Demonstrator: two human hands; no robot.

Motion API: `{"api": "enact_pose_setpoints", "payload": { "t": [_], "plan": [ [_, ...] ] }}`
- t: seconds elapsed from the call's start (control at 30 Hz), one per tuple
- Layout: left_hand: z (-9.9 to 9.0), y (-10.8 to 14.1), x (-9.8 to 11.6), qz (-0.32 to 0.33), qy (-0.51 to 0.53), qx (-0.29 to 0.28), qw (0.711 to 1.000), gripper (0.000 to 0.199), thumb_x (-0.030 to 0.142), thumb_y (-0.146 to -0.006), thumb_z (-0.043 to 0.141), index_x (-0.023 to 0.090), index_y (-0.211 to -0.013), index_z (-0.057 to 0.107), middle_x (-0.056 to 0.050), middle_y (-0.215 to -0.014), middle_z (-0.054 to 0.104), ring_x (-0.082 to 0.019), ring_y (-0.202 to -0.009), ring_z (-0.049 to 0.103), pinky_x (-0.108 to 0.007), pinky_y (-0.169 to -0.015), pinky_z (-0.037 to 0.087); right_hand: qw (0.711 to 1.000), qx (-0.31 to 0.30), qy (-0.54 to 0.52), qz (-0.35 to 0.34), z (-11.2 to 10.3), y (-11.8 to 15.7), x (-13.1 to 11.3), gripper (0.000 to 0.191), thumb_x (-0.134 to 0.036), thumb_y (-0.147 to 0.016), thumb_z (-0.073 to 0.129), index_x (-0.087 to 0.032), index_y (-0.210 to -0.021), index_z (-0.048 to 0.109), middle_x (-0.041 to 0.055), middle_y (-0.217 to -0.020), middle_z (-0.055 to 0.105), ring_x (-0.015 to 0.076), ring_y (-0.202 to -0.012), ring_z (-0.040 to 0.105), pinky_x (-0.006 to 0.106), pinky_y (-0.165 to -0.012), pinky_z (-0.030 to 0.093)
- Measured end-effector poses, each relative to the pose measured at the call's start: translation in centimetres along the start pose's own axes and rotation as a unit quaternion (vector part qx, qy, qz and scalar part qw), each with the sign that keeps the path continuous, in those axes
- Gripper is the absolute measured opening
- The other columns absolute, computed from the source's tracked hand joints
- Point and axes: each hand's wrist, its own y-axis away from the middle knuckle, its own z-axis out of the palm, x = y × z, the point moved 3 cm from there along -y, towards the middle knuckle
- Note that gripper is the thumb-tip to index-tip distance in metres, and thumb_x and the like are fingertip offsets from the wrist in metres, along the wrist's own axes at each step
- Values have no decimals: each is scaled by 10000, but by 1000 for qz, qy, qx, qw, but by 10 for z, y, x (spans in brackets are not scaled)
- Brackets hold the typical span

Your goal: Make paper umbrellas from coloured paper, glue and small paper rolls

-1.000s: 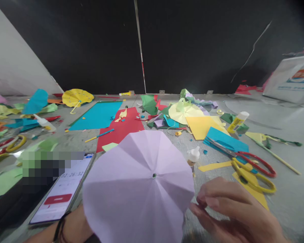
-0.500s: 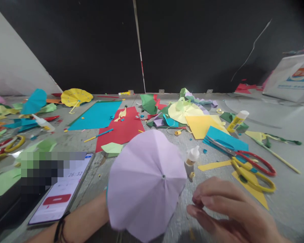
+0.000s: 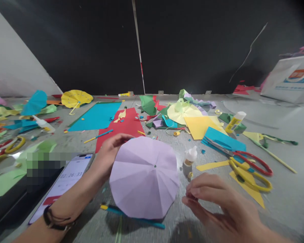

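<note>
Lilac pleated paper disc (image 3: 144,179) sits toward the near part of the grey surface (image 3: 283,206), a small hole at its pleats' meeting point. The left hand (image 3: 108,152) touches its far-left rim, fingers (image 3: 123,136) partly hidden behind it, so their grip cannot be told. A blue-and-yellow paper stick (image 3: 155,224) passes partly beneath its near rim. Right of the disc, apart from it, the right hand (image 3: 220,202) curls its fingers (image 3: 205,182) to a narrow gap; whether they pinch anything is unclear. Just beyond stand a white glue bottle (image 3: 191,156) and its yellow cap (image 3: 190,175). Farther right lie scissors (image 3: 233,153); leftward, a phone (image 3: 66,175). A yellow paper umbrella (image 3: 77,98) rests near the surface's far edge.
</note>
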Motion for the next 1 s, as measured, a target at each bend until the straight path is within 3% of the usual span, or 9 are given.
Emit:
{"api": "enact_pose_setpoints", "payload": {
  "t": [0.13, 0.27, 0.4, 0.5, 0.57, 0.63, 0.77, 0.87, 1.0],
  "plan": [
    [-9, -7, 14, 79, 43, 124, 988, 85, 293, -810, 742, 239, -869, 714, -63, -1014, 723, -234, -911, 667, -325, -701, 525, 999, 1, -27, 24, 2, 2, 1, 470, 70, -862, 668, -208, -1228, 573, 23, -998, 707, 119, -931, 721, 213, -853, 616],
    [11, 31, 31, 196, 13, 52, 979, 19, 232, -885, 714, 223, -902, 711, -31, -907, 710, -192, -829, 665, -315, -752, 552, 973, 26, -133, 189, 9, -5, 5, 213, -98, -902, 728, -244, -1023, 632, -17, -849, 692, 98, -719, 683, 196, -655, 595],
    [45, 87, 35, 395, -70, -183, 897, 177, 13, -895, 592, 178, -945, 635, -14, -811, 687, -132, -753, 648, -231, -692, 521, 808, -13, -375, 455, 30, -1, 16, 381, -501, -879, 796, -221, -945, 546, -83, -630, 582, 38, -449, 531, 122, -425, 438],
    [56, 110, 26, 440, -124, -223, 861, 144, 40, -922, 590, 160, -996, 616, -20, -764, 706, -131, -658, 627, -250, -674, 502, 719, -69, -470, 508, 44, 7, 18, 497, -646, -867, 747, -214, -950, 516, -112, -509, 533, 18, -348, 413, 99, -360, 327],
    [59, 111, 21, 394, -126, -235, 880, 97, 86, -929, 617, 182, -941, 623, 20, -660, 659, -113, -558, 565, -238, -608, 457, 673, -96, -503, 534, 51, 16, 17, 514, -697, -896, 675, -209, -873, 514, -119, -443, 486, 21, -304, 355, 108, -327, 271],
    [61, 107, 15, 255, -84, -271, 925, 67, 160, -905, 669, 194, -860, 633, 45, -593, 587, -96, -505, 501, -210, -533, 400, 645, -113, -521, 547, 57, 25, 16, 587, -744, -933, 569, -204, -717, 494, -114, -387, 422, 25, -269, 325, 128, -302, 229],
    [68, 103, 6, -41, 49, -338, 939, 191, 335, -810, 742, 176, -836, 640, 40, -611, 526, -93, -533, 444, -193, -498, 342, 659, -134, -520, 526, 63, 34, 11, 769, -788, -986, 362, -220, -467, 367, -85, -331, 340, 23, -233, 278, 164, -279, 176],
    [73, 104, 4, -107, 77, -348, 928, 269, 377, -766, 774, 168, -845, 623, 37, -635, 515, -97, -569, 425, -207, -526, 327, 678, -170, -488, 523, 64, 35, 9, 798, -793, -989, 329, -224, -430, 331, -63, -339, 374, 25, -251, 292, 177, -295, 169],
    [76, 106, 1, -109, 80, -360, 923, 230, 340, -773, 753, 162, -833, 621, 31, -655, 526, -101, -593, 444, -216, -556, 340, 708, -194, -455, 503, 63, 30, 5, 827, -829, -972, 280, -217, -415, 293, -66, -356, 342, 23, -314, 280, 183, -380, 203]
  ]
}}
